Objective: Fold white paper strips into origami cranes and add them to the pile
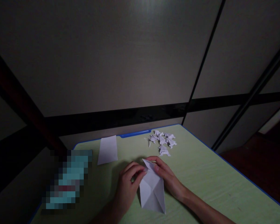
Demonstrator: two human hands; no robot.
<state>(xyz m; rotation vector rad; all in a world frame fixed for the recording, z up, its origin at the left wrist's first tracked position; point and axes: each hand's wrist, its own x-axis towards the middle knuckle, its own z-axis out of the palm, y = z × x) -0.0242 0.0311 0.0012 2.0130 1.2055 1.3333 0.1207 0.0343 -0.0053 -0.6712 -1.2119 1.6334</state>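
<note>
A creased white sheet of paper (pixel 152 189) is held up between both hands above the green tabletop, its upper end partly folded in. On its upper left edge, the thumb and fingers of my left hand (pixel 130 177) pinch the paper. My right hand (pixel 164 175) grips the upper right side, thumb on the front and fingers behind, where they are partly hidden. Diagonal crease lines cross the lower part of the sheet. Beyond my hands lies a cluster of several small folded paper figures (pixel 162 140).
A flat white sheet (pixel 108 150) lies at the back left of the green table (pixel 200 161). Nearer on the left is a blurred-out teal item (pixel 71 177). A blue strip (pixel 135 133) runs along the back edge, close to a panelled wardrobe front (pixel 116 62).
</note>
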